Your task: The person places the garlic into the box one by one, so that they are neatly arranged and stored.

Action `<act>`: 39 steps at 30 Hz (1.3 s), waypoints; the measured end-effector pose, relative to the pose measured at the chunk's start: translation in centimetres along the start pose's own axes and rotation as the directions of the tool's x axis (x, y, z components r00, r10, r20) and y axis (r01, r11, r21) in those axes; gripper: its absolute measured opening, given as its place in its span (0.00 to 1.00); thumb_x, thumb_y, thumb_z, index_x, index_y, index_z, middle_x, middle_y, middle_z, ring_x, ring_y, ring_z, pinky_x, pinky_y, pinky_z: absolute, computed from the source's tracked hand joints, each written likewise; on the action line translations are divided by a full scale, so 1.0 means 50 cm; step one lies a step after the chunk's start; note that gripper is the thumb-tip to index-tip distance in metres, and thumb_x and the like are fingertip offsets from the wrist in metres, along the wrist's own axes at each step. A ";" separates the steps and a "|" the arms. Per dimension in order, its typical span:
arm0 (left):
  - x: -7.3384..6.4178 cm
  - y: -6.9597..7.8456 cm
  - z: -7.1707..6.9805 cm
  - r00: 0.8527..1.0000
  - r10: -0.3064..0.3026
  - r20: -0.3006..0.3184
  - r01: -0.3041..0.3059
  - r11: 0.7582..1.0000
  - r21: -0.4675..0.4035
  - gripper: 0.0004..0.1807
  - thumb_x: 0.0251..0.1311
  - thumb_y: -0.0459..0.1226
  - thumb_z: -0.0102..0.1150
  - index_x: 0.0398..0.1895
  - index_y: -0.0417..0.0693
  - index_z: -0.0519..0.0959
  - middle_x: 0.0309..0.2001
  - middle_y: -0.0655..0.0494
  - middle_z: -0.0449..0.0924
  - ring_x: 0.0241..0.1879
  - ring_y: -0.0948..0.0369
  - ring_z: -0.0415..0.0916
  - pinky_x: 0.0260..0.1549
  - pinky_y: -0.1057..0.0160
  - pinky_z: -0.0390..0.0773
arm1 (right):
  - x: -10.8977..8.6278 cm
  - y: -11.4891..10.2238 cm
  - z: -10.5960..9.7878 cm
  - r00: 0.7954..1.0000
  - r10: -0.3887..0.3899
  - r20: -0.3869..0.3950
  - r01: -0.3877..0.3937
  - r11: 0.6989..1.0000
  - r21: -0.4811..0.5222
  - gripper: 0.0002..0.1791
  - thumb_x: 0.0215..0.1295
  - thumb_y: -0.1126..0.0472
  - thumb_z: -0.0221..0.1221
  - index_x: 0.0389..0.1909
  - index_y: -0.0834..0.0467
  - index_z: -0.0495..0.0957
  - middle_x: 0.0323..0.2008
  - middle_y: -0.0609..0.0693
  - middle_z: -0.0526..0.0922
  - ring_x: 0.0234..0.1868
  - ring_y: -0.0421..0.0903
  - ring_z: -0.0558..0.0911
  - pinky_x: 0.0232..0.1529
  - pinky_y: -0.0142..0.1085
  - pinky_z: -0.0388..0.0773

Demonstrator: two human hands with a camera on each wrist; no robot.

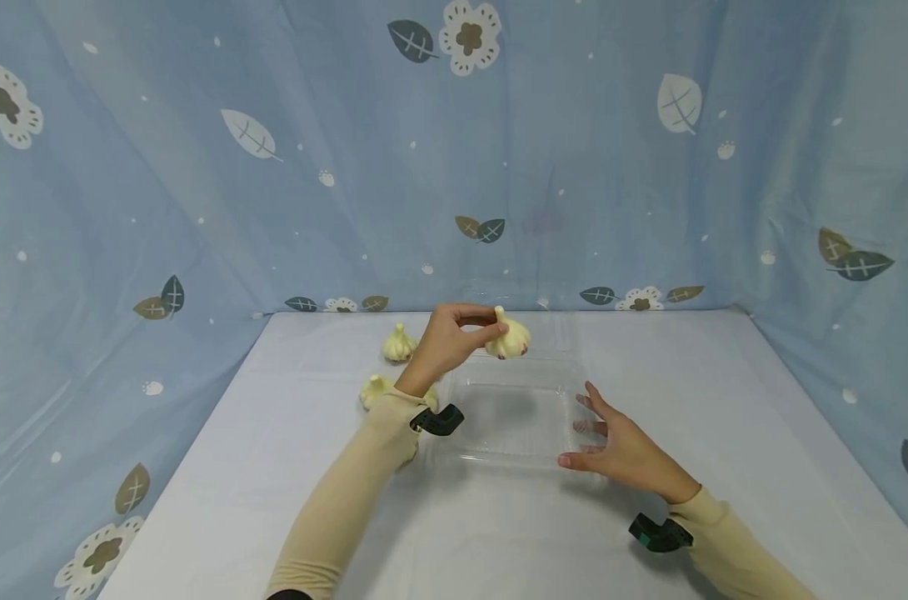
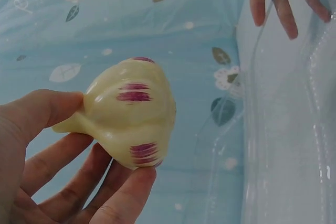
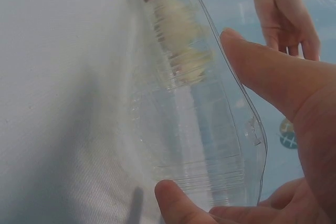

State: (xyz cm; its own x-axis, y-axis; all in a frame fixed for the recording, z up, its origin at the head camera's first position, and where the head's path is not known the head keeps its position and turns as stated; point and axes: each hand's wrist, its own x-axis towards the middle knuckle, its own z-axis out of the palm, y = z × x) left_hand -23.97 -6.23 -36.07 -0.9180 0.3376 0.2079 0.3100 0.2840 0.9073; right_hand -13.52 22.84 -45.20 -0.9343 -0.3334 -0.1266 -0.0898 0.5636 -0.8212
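Note:
My left hand [image 1: 454,337] pinches a pale yellow garlic bulb [image 1: 510,337] by its stem, up above the back of a clear plastic container [image 1: 510,454]. Purple streaks mark the garlic's side in the left wrist view, with the thumb [image 2: 47,109] at its neck and the fingers beneath. Beside the container's right end is my right hand [image 1: 626,454], fingers spread and fairly straight. Its thumb [image 3: 252,59] lies along the rim at the front corner, and its other fingers are at the right side. How firmly they touch is hard to tell.
Several more garlic bulbs lie left of the container, such as one at the back [image 1: 399,344] and another partly behind the left sleeve [image 1: 375,390]. White cloth [image 1: 686,358] covers the table. A blue patterned curtain [image 1: 574,167] hangs round the back and sides.

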 end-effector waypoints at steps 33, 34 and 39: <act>0.045 -0.024 0.119 0.984 0.009 0.177 -0.038 0.987 0.157 0.15 0.63 0.42 0.72 0.49 0.45 0.90 0.48 0.50 0.90 0.50 0.55 0.87 0.47 0.64 0.86 | -0.001 0.003 0.000 1.000 -0.005 0.021 0.004 0.998 0.070 0.70 0.60 0.49 0.75 0.83 0.61 0.30 0.82 0.67 0.48 0.73 0.68 0.72 0.56 0.45 0.86; 0.046 -0.024 0.121 0.983 0.008 0.182 -0.037 0.987 0.159 0.14 0.63 0.42 0.72 0.49 0.45 0.90 0.48 0.50 0.91 0.49 0.55 0.87 0.46 0.64 0.86 | -0.001 0.003 0.000 1.000 -0.005 0.021 0.004 0.997 0.073 0.70 0.59 0.49 0.75 0.83 0.61 0.30 0.82 0.67 0.48 0.73 0.68 0.72 0.56 0.45 0.86; 0.050 -0.027 0.130 0.979 -0.005 0.202 -0.032 0.983 0.180 0.13 0.63 0.42 0.72 0.47 0.46 0.90 0.46 0.51 0.91 0.47 0.57 0.88 0.44 0.66 0.85 | -0.001 0.004 -0.001 1.000 -0.009 0.020 0.008 0.997 0.079 0.70 0.59 0.50 0.75 0.83 0.61 0.30 0.82 0.67 0.49 0.73 0.68 0.71 0.57 0.45 0.86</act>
State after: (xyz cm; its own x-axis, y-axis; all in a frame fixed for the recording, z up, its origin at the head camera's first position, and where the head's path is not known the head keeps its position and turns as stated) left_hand -25.08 0.08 -39.14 -0.8507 0.5106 0.1252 0.3789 0.4303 0.8194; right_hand -13.51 22.98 -45.32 -0.9264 -0.3534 -0.1301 -0.0692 0.4992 -0.8637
